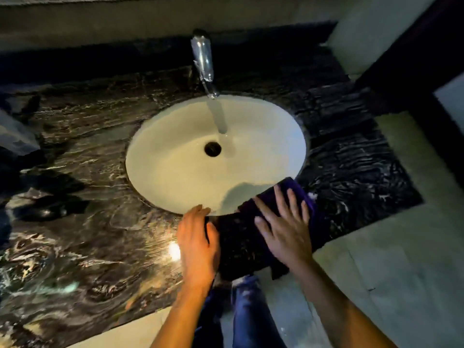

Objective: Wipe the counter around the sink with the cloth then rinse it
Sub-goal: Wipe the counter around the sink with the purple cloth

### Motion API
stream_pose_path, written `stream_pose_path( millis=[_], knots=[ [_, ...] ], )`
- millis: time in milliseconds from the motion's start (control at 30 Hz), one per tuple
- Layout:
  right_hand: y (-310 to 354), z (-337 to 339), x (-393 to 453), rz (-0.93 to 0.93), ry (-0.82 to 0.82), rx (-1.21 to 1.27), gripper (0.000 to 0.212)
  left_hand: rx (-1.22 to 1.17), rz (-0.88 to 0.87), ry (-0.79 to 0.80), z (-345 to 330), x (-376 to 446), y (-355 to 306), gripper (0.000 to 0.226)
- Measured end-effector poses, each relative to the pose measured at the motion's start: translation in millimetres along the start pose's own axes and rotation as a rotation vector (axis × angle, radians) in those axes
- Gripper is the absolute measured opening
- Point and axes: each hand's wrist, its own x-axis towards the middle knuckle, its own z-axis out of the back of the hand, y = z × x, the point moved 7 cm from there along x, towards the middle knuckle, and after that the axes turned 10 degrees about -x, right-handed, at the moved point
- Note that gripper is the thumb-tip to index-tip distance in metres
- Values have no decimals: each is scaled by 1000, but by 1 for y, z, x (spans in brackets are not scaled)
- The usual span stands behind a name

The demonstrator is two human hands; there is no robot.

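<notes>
A dark purple cloth (316, 217) lies on the black marbled counter (88, 242) at the near right rim of the round white sink (175, 156). My right hand (283, 227) presses flat on the cloth with straight, spread fingers. My left hand (198, 244) rests flat on the counter at the sink's near rim, fingertips reaching the basin edge. A chrome tap (203, 61) stands behind the basin, and a stream of water runs from it toward the dark drain (212, 148).
A pale wall block (376, 26) rises at the back right and a dark frame (406, 79) runs down the right side. The counter's front edge (125, 327) lies close to my legs. A pale object (15, 136) sits at the far left.
</notes>
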Motion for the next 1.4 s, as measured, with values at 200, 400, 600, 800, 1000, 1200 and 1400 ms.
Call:
stream_pose_path(
  millis=[200, 400, 600, 800, 1000, 1200, 1400],
  knots=[
    [-13, 5, 11, -281, -35, 32, 57, 170, -9, 35, -40, -2, -24, 35],
    [-17, -9, -7, -75, -65, 78, 61, 123, 13, 92, -97, 22, -64, 35],
    [-168, 17, 116, -180, -27, 34, 59, 321, 88, 214, -165, 45, -89, 41],
    [-193, 30, 166, -209, -8, 15, 59, 410, 175, 162, -179, 52, -79, 42],
    [-118, 0, 4, 153, -62, 52, 66, 357, 330, 36, -190, 60, -85, 32],
    [-311, -8, 51, -285, 18, 19, 57, 484, 329, 100, -226, 70, -84, 18],
    [-320, 7, 111, -447, 33, 24, 60, 542, 297, 140, -233, 72, -82, 17]
  ],
)
